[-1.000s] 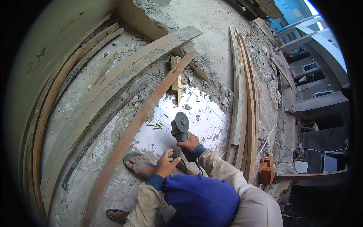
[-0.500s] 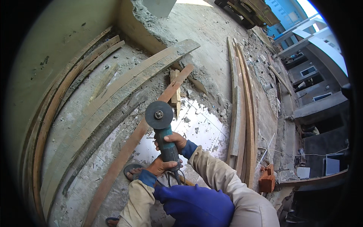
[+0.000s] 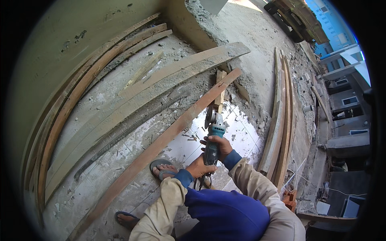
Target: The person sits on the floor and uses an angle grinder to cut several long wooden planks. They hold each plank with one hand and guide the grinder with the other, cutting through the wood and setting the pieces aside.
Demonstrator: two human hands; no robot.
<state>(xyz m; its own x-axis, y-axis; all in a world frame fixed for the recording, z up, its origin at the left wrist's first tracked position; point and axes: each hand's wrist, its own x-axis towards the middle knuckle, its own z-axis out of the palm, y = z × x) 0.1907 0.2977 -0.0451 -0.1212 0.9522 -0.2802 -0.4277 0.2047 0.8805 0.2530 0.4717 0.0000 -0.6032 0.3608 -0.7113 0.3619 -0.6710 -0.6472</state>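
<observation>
Both my hands hold a teal and black angle grinder [image 3: 216, 129], its cutting disc [image 3: 209, 117] turned nearly edge-on at the far end. My left hand [image 3: 197, 166] wraps the rear of the body near the cord. Farther forward, my right hand [image 3: 222, 147] grips the body behind the head. A long reddish wooden plank [image 3: 165, 143] runs diagonally just left of the grinder. The disc appears close to the plank's right edge; whether they touch I cannot tell. Under the plank's far end lies a short wood block [image 3: 219, 91].
Long boards [image 3: 136, 90] and a strip of metal mesh [image 3: 132, 134] lie to the left, beside a wall [image 3: 92, 36]. More planks [image 3: 283, 120] lie on the right. My sandalled foot [image 3: 164, 168] stands near the plank. Rubble and broken tile cover the floor; bricks [image 3: 289, 199] sit lower right.
The grinder has turned, so its disc, earlier facing the view flat in front of the plank, is now edge-on at the plank's right. The view has shifted left; both hands keep their hold.
</observation>
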